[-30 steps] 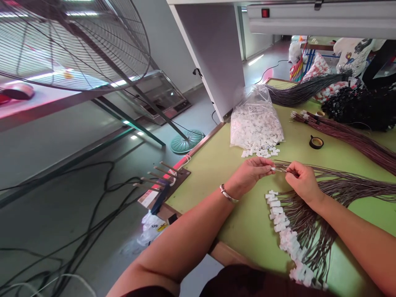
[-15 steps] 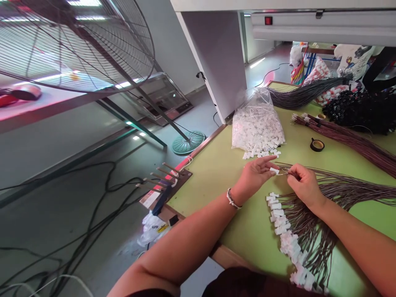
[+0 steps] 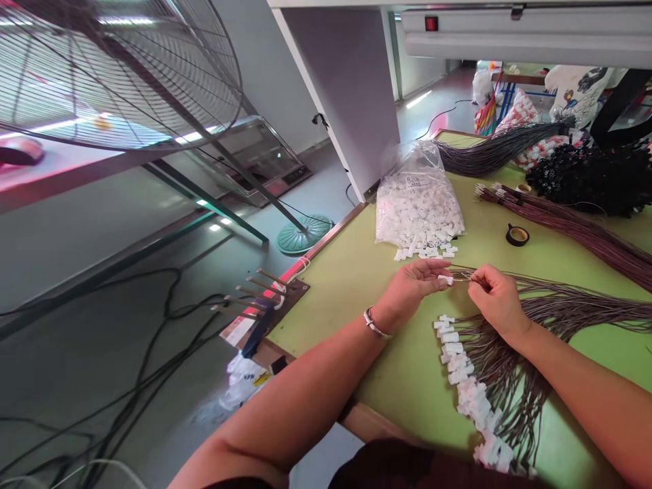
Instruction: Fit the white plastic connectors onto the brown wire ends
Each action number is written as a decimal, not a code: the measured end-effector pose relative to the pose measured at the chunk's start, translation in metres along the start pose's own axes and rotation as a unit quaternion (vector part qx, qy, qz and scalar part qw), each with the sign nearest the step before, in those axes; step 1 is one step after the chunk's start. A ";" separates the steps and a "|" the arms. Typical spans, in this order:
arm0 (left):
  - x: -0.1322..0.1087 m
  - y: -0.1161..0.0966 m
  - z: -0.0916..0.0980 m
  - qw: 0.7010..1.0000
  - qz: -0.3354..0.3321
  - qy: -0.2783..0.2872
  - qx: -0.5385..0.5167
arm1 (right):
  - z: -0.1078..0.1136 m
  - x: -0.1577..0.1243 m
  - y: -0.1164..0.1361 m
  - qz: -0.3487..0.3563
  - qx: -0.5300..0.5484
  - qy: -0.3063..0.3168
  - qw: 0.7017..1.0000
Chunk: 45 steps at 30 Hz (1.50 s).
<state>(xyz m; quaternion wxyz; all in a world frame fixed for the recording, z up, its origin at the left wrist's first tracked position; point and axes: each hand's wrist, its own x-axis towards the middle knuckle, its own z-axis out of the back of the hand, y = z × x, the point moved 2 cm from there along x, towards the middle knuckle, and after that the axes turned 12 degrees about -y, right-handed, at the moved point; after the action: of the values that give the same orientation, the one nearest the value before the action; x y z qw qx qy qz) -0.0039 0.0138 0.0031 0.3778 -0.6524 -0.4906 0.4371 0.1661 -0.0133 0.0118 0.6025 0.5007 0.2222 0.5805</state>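
Observation:
Between the fingertips of my left hand [image 3: 415, 285] is a small white plastic connector housing [image 3: 445, 280]. My right hand [image 3: 494, 295] pinches thin brown wires [image 3: 464, 278] whose ends point at the housing; whether they touch it I cannot tell. Below my hands lies a fanned bundle of brown wires [image 3: 502, 360], with a row of white connectors [image 3: 461, 367] on its left ends. Beyond my left hand, a clear plastic bag [image 3: 420, 197] of white housings lies with several loose ones spilled at its mouth.
A roll of black tape [image 3: 517, 235] lies on the green table [image 3: 331, 272]. Dark red wires [image 3: 570, 224], black wires [image 3: 502, 153] and a black pile of parts [image 3: 593, 170] are farther back. A pegged block [image 3: 280, 299] sits at the left edge, near a large fan [image 3: 127, 75].
The housing in my left hand has turned slightly, and the wire ends in my right hand are more level with it. The whole view has shifted a little.

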 end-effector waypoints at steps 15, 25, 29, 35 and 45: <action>-0.001 0.009 -0.009 0.999 -0.021 -0.003 0.031 | -0.004 0.001 -0.009 -0.028 0.029 0.057 0.998; -0.002 0.013 -0.010 0.999 -0.026 -0.008 0.043 | -0.008 -0.004 -0.010 0.024 -0.038 0.055 0.997; -0.001 0.019 -0.011 0.997 -0.058 -0.006 0.054 | -0.009 -0.003 -0.013 0.036 -0.047 0.059 0.997; -0.001 0.024 -0.012 0.985 -0.123 -0.008 0.122 | -0.009 -0.002 -0.013 0.064 -0.087 0.080 0.991; 0.001 0.024 -0.010 0.982 -0.122 0.000 0.144 | -0.009 -0.001 -0.013 0.042 -0.088 0.091 0.991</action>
<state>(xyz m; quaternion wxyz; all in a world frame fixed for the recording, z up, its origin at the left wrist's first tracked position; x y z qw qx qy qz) 0.0131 0.0089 -0.0162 0.5181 -0.5267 -0.4983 0.4537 0.1642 -0.0084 -0.0031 0.5966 0.3995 0.2029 0.6658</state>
